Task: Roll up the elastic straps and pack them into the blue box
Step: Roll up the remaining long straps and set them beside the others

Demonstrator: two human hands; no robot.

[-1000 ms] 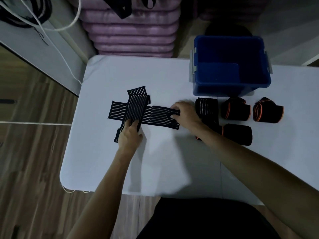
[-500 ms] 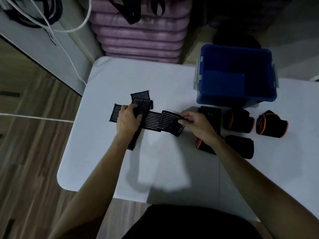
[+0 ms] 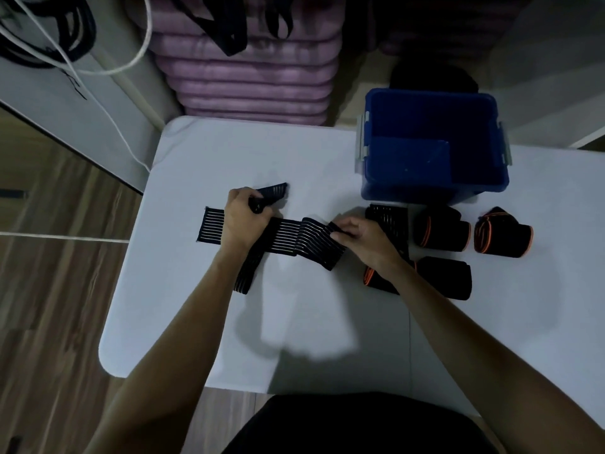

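Observation:
A black ribbed elastic strap (image 3: pixel 288 234) lies flat across the white table (image 3: pixel 294 322), with a second ribbed strap (image 3: pixel 245 276) crossing under it. My left hand (image 3: pixel 244 217) grips the upper end of the crossing strap (image 3: pixel 271 193), lifted off the table. My right hand (image 3: pixel 360 239) pinches the right end of the flat strap, folded over on itself. The blue box (image 3: pixel 432 188) stands open at the back right, and nothing shows inside it. Rolled black straps with orange edges (image 3: pixel 442 232) (image 3: pixel 502 235) (image 3: pixel 447 278) sit in front of it.
Another ribbed strap (image 3: pixel 388 217) lies partly under my right wrist. Purple cushions (image 3: pixel 248 70) are stacked behind the table. White and black cables (image 3: pixel 65 44) hang at the upper left. Wooden floor lies to the left of the table's edge.
My left hand moved from the crossing strap's lower end to its upper end and lifted it. My right hand folded the flat strap's right end leftwards.

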